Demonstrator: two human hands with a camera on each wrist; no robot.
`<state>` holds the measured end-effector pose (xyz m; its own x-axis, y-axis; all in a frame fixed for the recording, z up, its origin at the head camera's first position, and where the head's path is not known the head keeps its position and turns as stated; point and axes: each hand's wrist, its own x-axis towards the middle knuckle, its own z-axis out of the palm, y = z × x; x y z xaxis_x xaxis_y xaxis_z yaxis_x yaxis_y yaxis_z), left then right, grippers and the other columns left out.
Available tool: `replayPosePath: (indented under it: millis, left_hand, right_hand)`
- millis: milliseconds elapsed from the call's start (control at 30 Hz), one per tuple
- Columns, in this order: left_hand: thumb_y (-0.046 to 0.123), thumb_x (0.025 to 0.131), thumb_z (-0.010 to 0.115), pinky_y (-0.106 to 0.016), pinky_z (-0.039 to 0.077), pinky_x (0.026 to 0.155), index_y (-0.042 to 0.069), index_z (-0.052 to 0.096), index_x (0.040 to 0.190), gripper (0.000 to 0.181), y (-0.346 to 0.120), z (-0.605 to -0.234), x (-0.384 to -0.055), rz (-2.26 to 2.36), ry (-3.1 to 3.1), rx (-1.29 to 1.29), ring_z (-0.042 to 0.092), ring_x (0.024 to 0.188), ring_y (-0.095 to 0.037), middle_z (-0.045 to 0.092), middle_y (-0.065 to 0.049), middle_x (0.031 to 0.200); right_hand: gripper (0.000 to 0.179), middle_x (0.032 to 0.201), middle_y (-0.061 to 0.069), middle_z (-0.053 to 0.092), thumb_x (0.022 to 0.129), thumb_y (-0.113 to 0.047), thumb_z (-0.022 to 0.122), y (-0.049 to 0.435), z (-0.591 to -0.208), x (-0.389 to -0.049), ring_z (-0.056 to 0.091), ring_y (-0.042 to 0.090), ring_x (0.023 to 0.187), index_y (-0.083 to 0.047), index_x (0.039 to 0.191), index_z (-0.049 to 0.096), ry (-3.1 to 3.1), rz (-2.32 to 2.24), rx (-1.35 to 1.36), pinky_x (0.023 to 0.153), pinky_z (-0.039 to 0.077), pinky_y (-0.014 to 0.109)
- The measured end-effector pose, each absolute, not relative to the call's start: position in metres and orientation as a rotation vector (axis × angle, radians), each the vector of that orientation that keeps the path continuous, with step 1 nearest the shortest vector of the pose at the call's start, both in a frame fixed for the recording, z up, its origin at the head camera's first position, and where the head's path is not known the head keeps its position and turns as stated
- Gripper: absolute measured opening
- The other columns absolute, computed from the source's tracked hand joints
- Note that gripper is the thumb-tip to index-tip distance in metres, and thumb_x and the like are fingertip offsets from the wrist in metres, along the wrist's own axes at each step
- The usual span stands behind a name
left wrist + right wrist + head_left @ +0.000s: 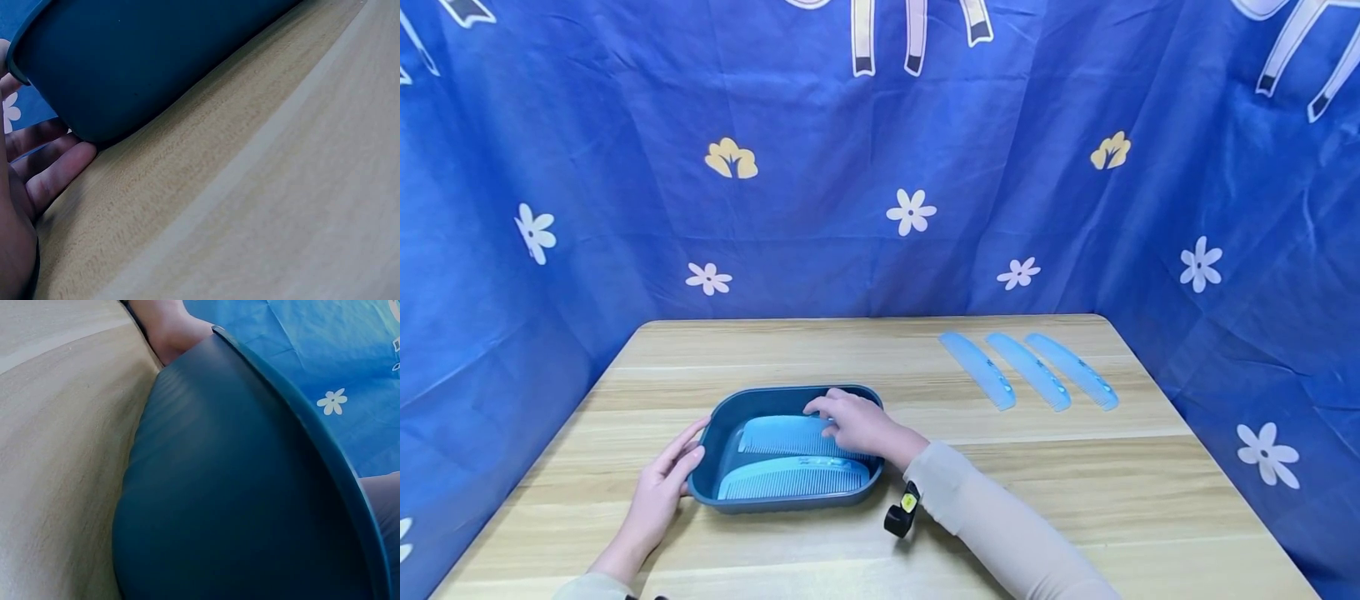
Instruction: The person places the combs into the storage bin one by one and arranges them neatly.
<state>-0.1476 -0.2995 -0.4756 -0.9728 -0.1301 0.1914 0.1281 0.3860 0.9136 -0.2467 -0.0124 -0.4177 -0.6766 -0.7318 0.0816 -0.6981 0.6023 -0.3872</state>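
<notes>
A dark blue oval plastic basin [786, 503] stands on the table, with two translucent blue combs inside. My left hand [658, 487] holds its left end, the thumb at the rim and several fingers [62, 175] against the outer wall low down. My right hand [857, 425] reaches over the basin's right rim. Its fingers spread loosely above the right end of the back comb [775, 435], partly covering it. The front comb [793, 479] lies along the near wall, teeth toward me. In the right wrist view the basin's wall [219, 469] hides the right fingers.
Three more blue combs, a left one [977, 371], a middle one [1028, 371] and a right one [1072, 371], lie slanted side by side at the back right of the wooden table [1075, 500]. A blue patterned curtain [850, 233] encloses the back and sides.
</notes>
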Motion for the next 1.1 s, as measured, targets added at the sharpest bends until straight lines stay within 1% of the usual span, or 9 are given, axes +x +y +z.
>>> replayPosePath:
  millis: [167, 400, 600, 833, 1100]
  left_hand:
    - [0.028, 0.100, 0.044, -0.028, 0.055, 0.065, 0.015, 0.040, 0.142, 0.044, -0.299, -0.476, -0.148, -1.618, -2.412, 0.001, 0.051, 0.100, 0.004, 0.050, 0.009, 0.114]
    - [0.026, 0.100, 0.044, -0.028, 0.055, 0.064, 0.015, 0.040, 0.142, 0.044, -0.300, -0.476, -0.148, -1.624, -2.405, -0.010, 0.052, 0.099, 0.002, 0.051, 0.004, 0.115]
    - [0.026, 0.100, 0.044, -0.029, 0.055, 0.063, 0.018, 0.041, 0.142, 0.043, -0.299, -0.476, -0.147, -1.609, -2.407, -0.009, 0.055, 0.094, -0.001, 0.052, 0.006, 0.113]
    - [0.027, 0.100, 0.044, -0.028, 0.055, 0.064, 0.018, 0.040, 0.142, 0.043, -0.300, -0.475, -0.147, -1.603, -2.415, -0.009, 0.052, 0.099, 0.004, 0.051, 0.008, 0.113]
    - [0.027, 0.100, 0.044, -0.028, 0.055, 0.064, 0.018, 0.040, 0.142, 0.043, -0.301, -0.476, -0.148, -1.608, -2.416, -0.007, 0.052, 0.099, 0.004, 0.051, 0.009, 0.113]
  right_hand:
    - [0.036, 0.104, -0.005, 0.055, 0.090, -0.015, 0.062, -0.011, -0.417, -0.246, 0.053, 0.008, 0.095, -0.020, 0.126, 0.056, 2.769, -0.624, -1.231, 0.078, 0.046, 0.021]
    - [0.035, 0.103, -0.003, 0.057, 0.090, -0.018, 0.062, -0.009, -0.417, -0.247, 0.054, 0.010, 0.093, -0.018, 0.125, 0.057, 2.818, -0.701, -1.244, 0.076, 0.046, 0.023]
    - [0.034, 0.101, -0.003, 0.059, 0.091, -0.019, 0.062, -0.005, -0.415, -0.249, 0.055, 0.009, 0.090, -0.016, 0.124, 0.058, 2.820, -0.774, -1.241, 0.075, 0.046, 0.023]
    - [0.035, 0.101, -0.004, 0.058, 0.092, -0.020, 0.060, -0.002, -0.413, -0.249, 0.055, 0.008, 0.086, -0.017, 0.126, 0.056, 2.809, -0.859, -1.197, 0.070, 0.046, 0.021]
    - [0.035, 0.100, -0.005, 0.058, 0.092, -0.022, 0.060, 0.003, -0.412, -0.248, 0.054, 0.005, 0.082, -0.017, 0.126, 0.056, 2.814, -0.931, -1.185, 0.069, 0.045, 0.019]
